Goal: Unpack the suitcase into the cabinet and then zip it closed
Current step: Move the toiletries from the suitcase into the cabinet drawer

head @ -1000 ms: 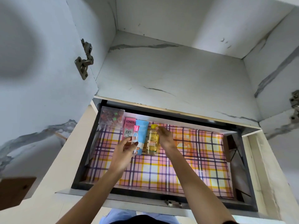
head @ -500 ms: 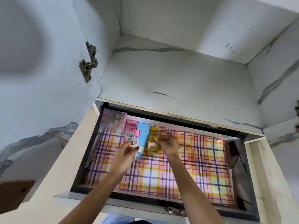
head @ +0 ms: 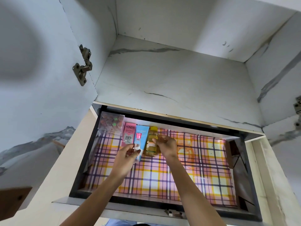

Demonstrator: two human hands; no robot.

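**Seating the small bottle in the drawer row**

Head view

1. Status. The cabinet (head: 171,79) stands open with its drawer (head: 86,160) pulled out. A row lies along the far left of the checked liner (head: 162,176): clear box (head: 111,120), pink box (head: 129,134), tube (head: 142,132) and yellow bottle (head: 152,142), each just beside the next. The suitcase is not in view.

2. Grips. The left grip (head: 125,158) grasps the small bottle (head: 138,149), pink cap pointing away, raised in front of the tube. The right grip (head: 167,145) pinches the yellow bottle at its right edge.

3. Step in hand (judged). Place the small bottle into the row.

4. Method.
- Steady the yellow bottle with the right grip until it lies flat and parallel to the tube; a round bottle is likely to roll on the liner.
- The only free space is right of the yellow bottle. Carry the small bottle over the row, not through it.
- Lay it cap away from you, touching its neighbour, then release.

5. Caution. A nudge to the tube may shift the whole row.
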